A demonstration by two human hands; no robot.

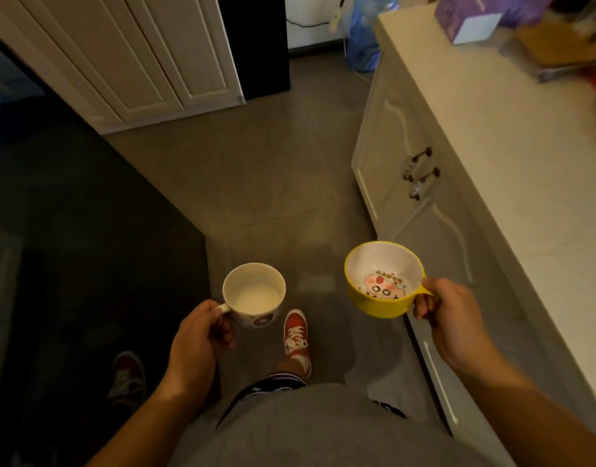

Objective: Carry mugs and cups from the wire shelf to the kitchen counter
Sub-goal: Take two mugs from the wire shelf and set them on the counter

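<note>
My left hand [197,335] grips the handle of a white mug [254,294] with a small brown print on its side, held upright over the floor. My right hand [449,315] holds a wide yellow cup [380,281] by its handle; the cup is white inside with a cartoon picture at the bottom. Both vessels look empty. The pale kitchen counter [491,139] runs along the right side, its edge just right of the yellow cup. The wire shelf is out of sight.
White cabinet doors [394,153] with dark handles sit under the counter. A purple box [471,18] and blurred items lie at the counter's far end. A blue water jug [364,32] stands beyond. Tall white cabinets [121,52] and a dark surface [71,247] flank the left. My red shoes [296,338] stand on grey tile.
</note>
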